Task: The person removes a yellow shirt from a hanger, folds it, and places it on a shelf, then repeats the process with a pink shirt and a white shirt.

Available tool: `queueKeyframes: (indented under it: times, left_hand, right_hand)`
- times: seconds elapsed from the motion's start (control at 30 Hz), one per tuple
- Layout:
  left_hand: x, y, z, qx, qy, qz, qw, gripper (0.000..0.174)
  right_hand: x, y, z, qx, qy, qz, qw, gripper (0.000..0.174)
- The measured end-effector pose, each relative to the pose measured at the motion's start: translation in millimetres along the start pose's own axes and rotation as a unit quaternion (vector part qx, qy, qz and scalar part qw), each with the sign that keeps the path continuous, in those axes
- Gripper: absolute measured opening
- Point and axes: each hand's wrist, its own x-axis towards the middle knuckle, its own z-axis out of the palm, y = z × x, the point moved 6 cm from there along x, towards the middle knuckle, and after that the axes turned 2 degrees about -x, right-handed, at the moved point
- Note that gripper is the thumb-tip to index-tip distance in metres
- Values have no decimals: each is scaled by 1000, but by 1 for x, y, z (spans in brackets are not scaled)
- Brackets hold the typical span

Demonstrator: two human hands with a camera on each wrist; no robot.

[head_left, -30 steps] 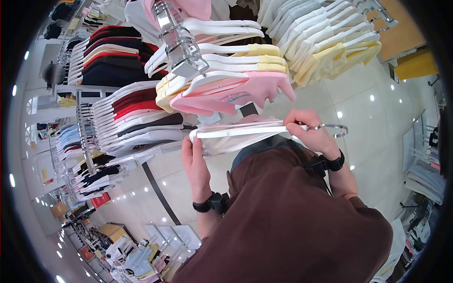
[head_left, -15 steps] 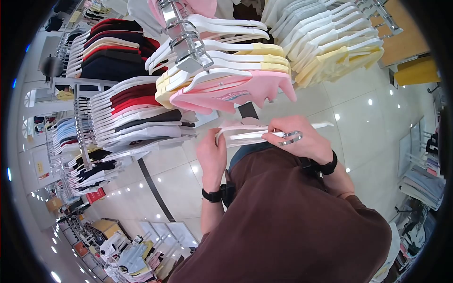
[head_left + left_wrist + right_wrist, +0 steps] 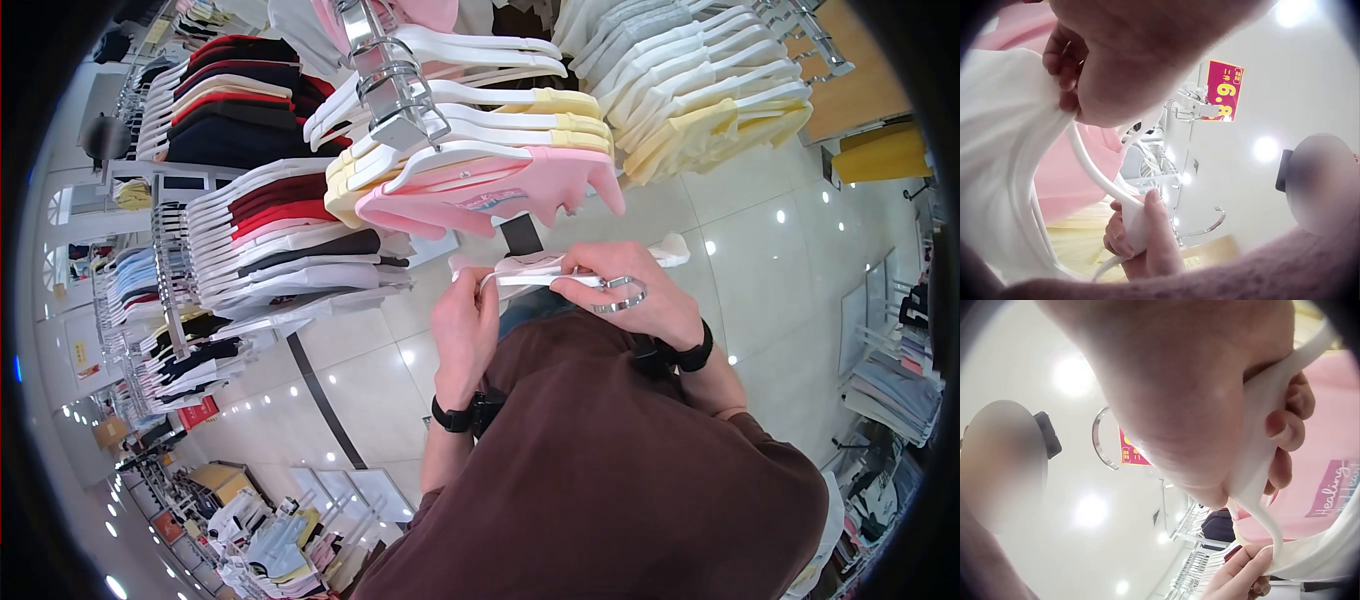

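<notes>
My right hand [image 3: 640,285] grips the middle of a white clothes hanger [image 3: 1257,440], just below its metal hook [image 3: 1100,440]. At the hanger's end, my left hand [image 3: 463,325] pinches the neckline of a white shirt [image 3: 997,131] between thumb and fingers. In the left wrist view the hanger's arm runs from those fingertips to the right hand, inside the shirt's neck opening. Much of the shirt is hidden behind the hands in the head view. Just beyond hangs a pink top [image 3: 475,190] with lettering on its chest.
The pink top hangs at the front of a chrome rail [image 3: 400,110], with yellow garments behind it. Racks of dark, red and white clothes [image 3: 290,225] stand at left, pale ones [image 3: 700,90] at upper right. A red price sign [image 3: 1224,90] hangs above. Tiled floor [image 3: 770,280] shows below.
The hands have come closer together, with the left moving right. The hanger's hook has swung from pointing right to sitting near the right hand, towards the body.
</notes>
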Motion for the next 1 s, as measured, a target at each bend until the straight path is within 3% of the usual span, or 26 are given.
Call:
queueKeyframes:
  times: [0.4, 0.53, 0.63, 0.7, 0.8, 0.83, 0.9, 1.0]
  left_hand:
    - [-5, 0, 0, 21, -40, 34, 998, 24]
    - [-9, 5, -3, 36, -85, -4, 996, 28]
    - [-11, 11, -9, 101, -38, 53, 993, 32]
    - [-14, 22, -19, 180, 41, 162, 969, 32]
    - [-10, 26, -21, 146, 42, 241, 959, 24]
    - [-10, 22, -21, 143, 39, 244, 958, 24]
    - [-8, 1, -11, 64, -77, 147, 984, 19]
    - [-13, -4, -24, 44, -57, 130, 989, 18]
  right_hand:
    - [-2, 5, -1, -13, -4, 17, 1000, 15]
    - [-1, 2, -5, -8, -14, 26, 1000, 15]
    - [-2, 2, -6, 31, -16, 38, 999, 17]
    - [-4, 4, -5, 82, -26, 57, 995, 22]
    - [-5, -2, -9, 105, -34, 59, 992, 22]
    - [-6, -3, -11, 104, -31, 63, 992, 22]
    - [-6, -6, -10, 121, -78, 41, 989, 23]
    - [-9, -7, -29, 94, -110, 8, 990, 29]
